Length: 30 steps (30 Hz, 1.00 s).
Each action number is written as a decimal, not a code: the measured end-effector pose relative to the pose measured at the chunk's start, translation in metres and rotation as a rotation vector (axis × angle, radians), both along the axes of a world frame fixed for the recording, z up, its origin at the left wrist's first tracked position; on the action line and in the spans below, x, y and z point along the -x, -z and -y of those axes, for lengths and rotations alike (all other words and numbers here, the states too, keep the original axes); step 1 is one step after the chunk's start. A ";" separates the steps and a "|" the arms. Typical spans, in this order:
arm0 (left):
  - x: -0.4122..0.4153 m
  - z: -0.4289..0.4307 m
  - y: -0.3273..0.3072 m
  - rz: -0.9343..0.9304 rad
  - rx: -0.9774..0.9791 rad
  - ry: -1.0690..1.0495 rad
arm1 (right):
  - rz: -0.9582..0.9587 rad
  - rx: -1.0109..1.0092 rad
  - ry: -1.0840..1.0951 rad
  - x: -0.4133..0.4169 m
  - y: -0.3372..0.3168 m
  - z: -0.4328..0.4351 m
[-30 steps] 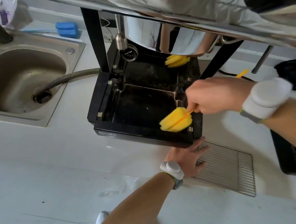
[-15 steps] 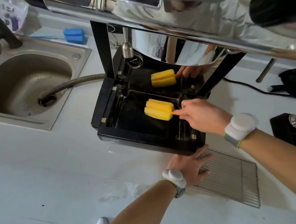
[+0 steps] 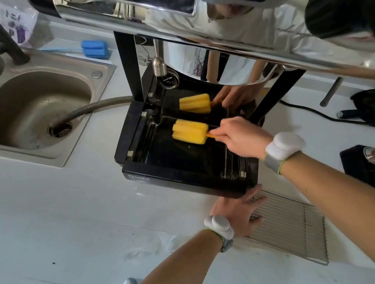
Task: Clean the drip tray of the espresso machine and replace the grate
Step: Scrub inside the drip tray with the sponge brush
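Observation:
The black drip tray (image 3: 178, 177) sits open under the espresso machine (image 3: 162, 9), its grate off. My right hand (image 3: 239, 137) grips the thin orange handle of a yellow sponge brush (image 3: 189, 131), whose head rests on the tray floor near the back middle. A mirror image of the sponge shows in the machine's shiny back panel. My left hand (image 3: 237, 209) lies flat on the counter with fingers spread, touching the tray's front right corner. The wire grate (image 3: 293, 225) lies flat on the counter right of that hand.
A steel sink (image 3: 32, 104) with a flexible hose (image 3: 93, 107) is to the left. A blue sponge brush (image 3: 94, 49) lies behind it. A black block with a portafilter (image 3: 372, 159) stands at the right edge, and a cable (image 3: 310, 112) runs behind.
The sponge brush moved from the tray's front right to its back middle, my right hand following. My left hand stayed at the tray's front corner.

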<state>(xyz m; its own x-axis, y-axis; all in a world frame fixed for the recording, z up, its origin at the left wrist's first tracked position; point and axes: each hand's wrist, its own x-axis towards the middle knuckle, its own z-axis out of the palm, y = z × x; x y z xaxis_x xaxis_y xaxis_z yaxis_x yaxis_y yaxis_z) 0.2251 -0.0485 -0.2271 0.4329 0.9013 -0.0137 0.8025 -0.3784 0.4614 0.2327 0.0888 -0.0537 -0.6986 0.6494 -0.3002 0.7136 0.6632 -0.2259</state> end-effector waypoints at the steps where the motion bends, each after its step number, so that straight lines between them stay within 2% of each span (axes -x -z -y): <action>1: 0.000 0.000 0.000 0.001 -0.003 -0.002 | 0.018 0.063 -0.043 -0.002 -0.001 0.000; 5: -0.001 0.000 0.001 0.012 -0.005 -0.010 | 0.214 0.210 -0.273 -0.020 -0.022 -0.010; 10: 0.000 0.000 0.001 0.022 -0.012 -0.013 | 0.001 -0.031 -0.151 -0.027 -0.033 -0.035; 13: 0.000 0.000 0.001 0.031 0.002 -0.010 | -0.008 -0.004 -0.165 -0.010 -0.019 -0.026; 17: 0.000 0.000 0.000 0.036 -0.008 -0.007 | 0.195 0.171 -0.233 -0.013 -0.018 -0.018; 20: 0.000 0.000 -0.001 0.047 0.005 -0.003 | 0.389 0.204 -0.297 -0.025 -0.040 -0.017; 26: 0.001 0.000 -0.004 0.046 0.034 0.001 | 0.541 -0.084 -0.232 -0.004 -0.074 0.003; 30: 0.002 -0.001 -0.005 0.040 0.039 0.010 | 0.540 -0.164 -0.135 -0.010 -0.094 0.009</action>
<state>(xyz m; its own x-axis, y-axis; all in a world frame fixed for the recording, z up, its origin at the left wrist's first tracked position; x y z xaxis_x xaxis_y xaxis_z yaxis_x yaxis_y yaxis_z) 0.2232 -0.0474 -0.2225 0.4426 0.8962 -0.0312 0.7794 -0.3672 0.5077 0.2431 0.0796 0.0406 -0.5544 0.6333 -0.5400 0.6059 0.7519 0.2598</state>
